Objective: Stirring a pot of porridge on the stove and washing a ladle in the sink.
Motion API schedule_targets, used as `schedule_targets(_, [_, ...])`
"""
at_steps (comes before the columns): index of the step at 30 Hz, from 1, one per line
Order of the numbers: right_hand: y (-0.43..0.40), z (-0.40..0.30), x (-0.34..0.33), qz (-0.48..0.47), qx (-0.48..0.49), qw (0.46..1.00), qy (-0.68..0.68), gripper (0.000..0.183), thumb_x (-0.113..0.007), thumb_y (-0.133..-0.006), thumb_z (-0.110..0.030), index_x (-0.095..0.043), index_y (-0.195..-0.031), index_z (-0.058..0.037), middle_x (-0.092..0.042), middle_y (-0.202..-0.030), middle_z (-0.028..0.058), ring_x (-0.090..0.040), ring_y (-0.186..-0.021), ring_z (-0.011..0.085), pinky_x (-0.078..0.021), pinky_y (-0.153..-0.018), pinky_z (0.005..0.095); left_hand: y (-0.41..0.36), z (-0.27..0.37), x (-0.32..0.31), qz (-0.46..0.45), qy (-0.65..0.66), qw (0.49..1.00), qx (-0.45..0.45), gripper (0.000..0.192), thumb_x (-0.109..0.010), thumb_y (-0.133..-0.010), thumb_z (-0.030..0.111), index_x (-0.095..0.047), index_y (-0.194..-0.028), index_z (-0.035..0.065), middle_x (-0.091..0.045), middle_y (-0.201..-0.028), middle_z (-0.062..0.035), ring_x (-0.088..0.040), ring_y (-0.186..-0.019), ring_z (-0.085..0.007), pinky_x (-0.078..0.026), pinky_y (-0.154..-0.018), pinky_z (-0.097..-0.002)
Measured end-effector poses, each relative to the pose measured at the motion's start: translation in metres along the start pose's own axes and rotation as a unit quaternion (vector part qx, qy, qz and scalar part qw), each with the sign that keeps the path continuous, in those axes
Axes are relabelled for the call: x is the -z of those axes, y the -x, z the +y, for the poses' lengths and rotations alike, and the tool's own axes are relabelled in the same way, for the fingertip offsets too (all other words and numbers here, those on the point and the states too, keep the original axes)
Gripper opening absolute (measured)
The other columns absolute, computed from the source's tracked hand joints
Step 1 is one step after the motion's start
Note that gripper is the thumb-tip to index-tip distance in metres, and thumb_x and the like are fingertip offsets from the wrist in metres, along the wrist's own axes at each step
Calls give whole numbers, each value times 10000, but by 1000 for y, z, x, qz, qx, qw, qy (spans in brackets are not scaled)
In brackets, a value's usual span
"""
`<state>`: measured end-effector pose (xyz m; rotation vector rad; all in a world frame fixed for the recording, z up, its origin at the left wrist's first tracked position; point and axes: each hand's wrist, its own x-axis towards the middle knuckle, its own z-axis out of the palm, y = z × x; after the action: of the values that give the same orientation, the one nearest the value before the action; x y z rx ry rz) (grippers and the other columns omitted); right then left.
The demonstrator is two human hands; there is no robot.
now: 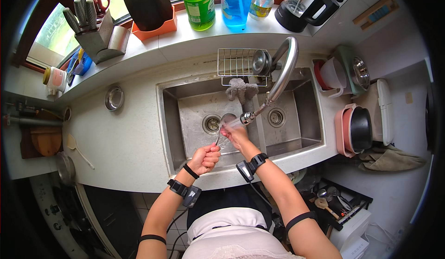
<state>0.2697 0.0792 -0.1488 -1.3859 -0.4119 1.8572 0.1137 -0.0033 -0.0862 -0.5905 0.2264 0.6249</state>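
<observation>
My left hand (205, 159) is closed around the handle of a metal utensil (218, 136), perhaps a spoon or ladle, held over the left basin of a double stainless steel sink (194, 109). My right hand (236, 136) is at the utensil's far end, under the tap; its fingers are blurred by water, and whether they hold something cannot be told. A curved steel tap (286, 74) with a flexible end sends water onto that hand. Just beyond, a round metal piece (228, 117) shows partly. A grey cloth (240, 89) hangs from a wire rack (236, 62) behind the basin.
A metal bowl (114, 98) and a spatula (80, 151) lie on the left counter. Pink and black basins (360, 130) stand right of the sink. Along the window ledge are a knife block (92, 38), a green bottle (198, 7), a blue bottle (237, 3) and a blender (299, 10).
</observation>
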Motion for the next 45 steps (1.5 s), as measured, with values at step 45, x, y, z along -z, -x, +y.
schedule_targets(45, [-4, 34, 2, 109, -108, 988, 0, 203, -563, -858, -177, -528, -691, -66, -506, -564, 29, -414, -400, 107, -287, -343, 231, -8, -9, 11, 135, -185, 973, -42, 328, -359, -969, 353, -337, -712, 150, -242, -551, 73, -180, -405, -12, -125, -296, -153])
